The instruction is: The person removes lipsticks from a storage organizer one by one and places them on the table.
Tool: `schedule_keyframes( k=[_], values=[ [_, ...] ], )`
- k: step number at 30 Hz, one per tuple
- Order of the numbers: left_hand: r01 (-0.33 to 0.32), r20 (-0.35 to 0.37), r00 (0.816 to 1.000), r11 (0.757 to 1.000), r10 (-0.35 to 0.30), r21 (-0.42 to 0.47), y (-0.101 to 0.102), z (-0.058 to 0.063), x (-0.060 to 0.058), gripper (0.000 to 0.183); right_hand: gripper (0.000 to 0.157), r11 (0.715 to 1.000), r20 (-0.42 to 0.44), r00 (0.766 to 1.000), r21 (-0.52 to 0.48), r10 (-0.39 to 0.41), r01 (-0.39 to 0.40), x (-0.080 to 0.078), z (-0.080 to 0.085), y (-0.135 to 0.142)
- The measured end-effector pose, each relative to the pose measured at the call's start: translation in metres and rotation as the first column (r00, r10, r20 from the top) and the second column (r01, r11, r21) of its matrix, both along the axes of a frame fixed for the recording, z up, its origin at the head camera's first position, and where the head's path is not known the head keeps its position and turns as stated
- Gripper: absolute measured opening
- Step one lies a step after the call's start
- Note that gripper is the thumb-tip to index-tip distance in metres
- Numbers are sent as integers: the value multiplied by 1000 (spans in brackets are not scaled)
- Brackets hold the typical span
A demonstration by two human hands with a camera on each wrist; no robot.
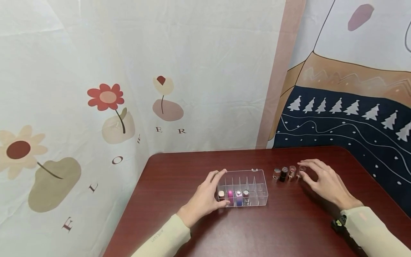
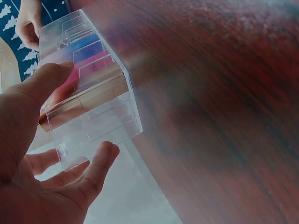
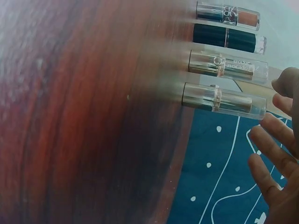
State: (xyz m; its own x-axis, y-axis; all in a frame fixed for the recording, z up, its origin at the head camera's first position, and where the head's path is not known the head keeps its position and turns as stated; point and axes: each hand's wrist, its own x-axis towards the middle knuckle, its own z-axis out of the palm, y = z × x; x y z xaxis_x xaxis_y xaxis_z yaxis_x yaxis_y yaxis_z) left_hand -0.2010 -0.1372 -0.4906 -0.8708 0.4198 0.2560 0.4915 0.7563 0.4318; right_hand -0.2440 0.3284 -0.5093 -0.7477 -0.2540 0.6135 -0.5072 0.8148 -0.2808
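My left hand (image 1: 205, 196) grips the left end of a clear plastic lipstick organizer (image 1: 261, 196), thumb across its front and fingers around the end and back. Its front row holds several lipsticks: one with a pale top (image 1: 221, 194), a pink one (image 1: 230, 195), a blue-purple one (image 1: 239, 200) and one with a dark band (image 1: 245, 196). My right hand (image 1: 327, 182) reaches over the rightmost standing lipstick (image 3: 224, 100), a clear-capped one. Thumb and fingers are spread around its cap end; whether a fingertip touches it I cannot tell.
Left of that lipstick stand another clear-capped lipstick (image 3: 229, 65), a black one (image 3: 224, 36) and one with a brownish end (image 3: 246, 18), in a row. Everything is on a dark red wooden table (image 1: 179, 171). Printed cloths (image 1: 208, 71) hang behind it.
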Motion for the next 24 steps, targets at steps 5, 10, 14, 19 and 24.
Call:
schedule_keyframes(
  k=[5, 10, 14, 19, 24],
  values=[
    [-2, 4, 1000, 1000, 2, 0, 0, 0, 0, 116, 48, 1000, -28, 1000, -3, 2, -2, 1, 1, -3],
    [-6, 8, 1000, 1000, 6, 7, 1, -1, 0, 116, 49, 1000, -65, 998, -7, 22, -22, 2, 4, -7],
    [-10, 10, 1000, 1000, 10, 7, 0, -2, 0, 116, 51, 999, -80, 996, -8, 41, -42, 3, 7, -12],
    [-12, 6, 1000, 1000, 12, 9, 0, -2, 0, 116, 54, 998, -86, 994, -5, 67, -67, 5, 10, -19],
    [-7, 11, 1000, 1000, 7, 13, 0, -3, -1, 117, 55, 995, -105, 990, 21, 96, -94, 7, 12, -25]
  ],
)
